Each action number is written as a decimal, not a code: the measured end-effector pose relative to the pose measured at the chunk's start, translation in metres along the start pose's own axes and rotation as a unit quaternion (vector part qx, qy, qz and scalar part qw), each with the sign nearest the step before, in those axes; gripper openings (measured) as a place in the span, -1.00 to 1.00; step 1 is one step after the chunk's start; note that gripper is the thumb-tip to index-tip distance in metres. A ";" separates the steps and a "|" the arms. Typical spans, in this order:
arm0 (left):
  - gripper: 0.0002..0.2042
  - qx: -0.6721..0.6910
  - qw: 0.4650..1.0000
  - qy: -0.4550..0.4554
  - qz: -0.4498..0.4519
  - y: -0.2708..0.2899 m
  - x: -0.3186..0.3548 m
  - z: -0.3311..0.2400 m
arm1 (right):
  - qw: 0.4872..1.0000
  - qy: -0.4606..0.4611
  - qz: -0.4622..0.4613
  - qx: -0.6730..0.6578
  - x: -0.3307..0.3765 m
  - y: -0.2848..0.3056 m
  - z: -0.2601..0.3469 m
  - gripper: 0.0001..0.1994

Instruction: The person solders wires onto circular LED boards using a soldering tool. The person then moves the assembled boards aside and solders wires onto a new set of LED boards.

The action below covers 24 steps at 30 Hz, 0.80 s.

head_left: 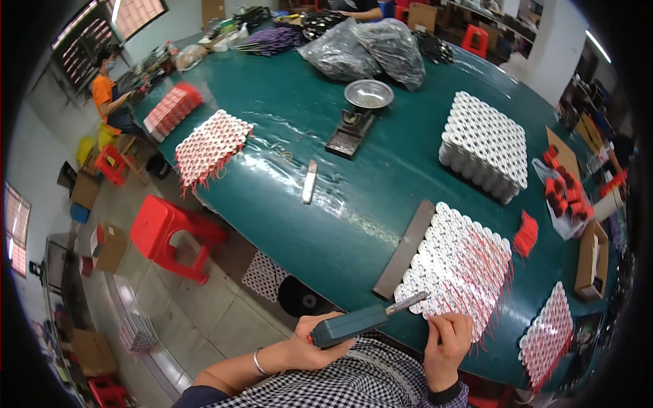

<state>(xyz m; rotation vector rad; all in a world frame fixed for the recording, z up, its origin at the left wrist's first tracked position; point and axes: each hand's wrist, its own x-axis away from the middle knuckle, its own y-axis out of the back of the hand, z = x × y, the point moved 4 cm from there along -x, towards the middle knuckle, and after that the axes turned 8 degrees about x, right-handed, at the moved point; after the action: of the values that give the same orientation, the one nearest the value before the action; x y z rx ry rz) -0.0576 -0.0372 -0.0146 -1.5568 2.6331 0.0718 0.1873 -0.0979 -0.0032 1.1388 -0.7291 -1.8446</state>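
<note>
Left fingers (pixel 333 354) round one green tool (pixel 352 326); right fingers (pixel 445 328) pinched, contents unclear, at one disc panel (pixel 439 241).

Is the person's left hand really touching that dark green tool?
Touching. The head view shows the left hand closed around the rear of the dark green tool, fingers against its casing.

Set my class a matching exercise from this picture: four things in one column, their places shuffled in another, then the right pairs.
Things
1. green handheld tool
2. flat dark bar
3. large red stool
4. grey plastic bags

Places
A. on the floor, left of the table
B. toward the table's far side
C. in the person's left hand
D. along the left side of the white-disc panel

Pairs: 1-C, 2-D, 3-A, 4-B
</note>
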 end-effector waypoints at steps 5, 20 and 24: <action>-0.74 0.030 0.999 0.007 -0.018 0.002 0.009 0.000 | 0.999 0.037 -0.024 0.003 -0.005 0.007 0.010 -0.83; -0.72 0.084 0.986 0.110 -0.095 0.011 0.013 0.001 | 0.999 0.024 -0.029 -0.023 -0.016 -0.016 0.007 -0.85; -0.76 0.041 0.991 0.090 -0.089 0.011 0.011 0.004 | 0.999 0.019 -0.030 -0.025 -0.012 -0.024 0.001 -0.85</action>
<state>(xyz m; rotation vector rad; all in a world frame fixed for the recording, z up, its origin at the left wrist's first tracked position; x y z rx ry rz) -0.0727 -0.0413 -0.0199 -1.8407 2.5725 -0.1942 0.1809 -0.0759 -0.0166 1.1724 -0.6283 -1.8757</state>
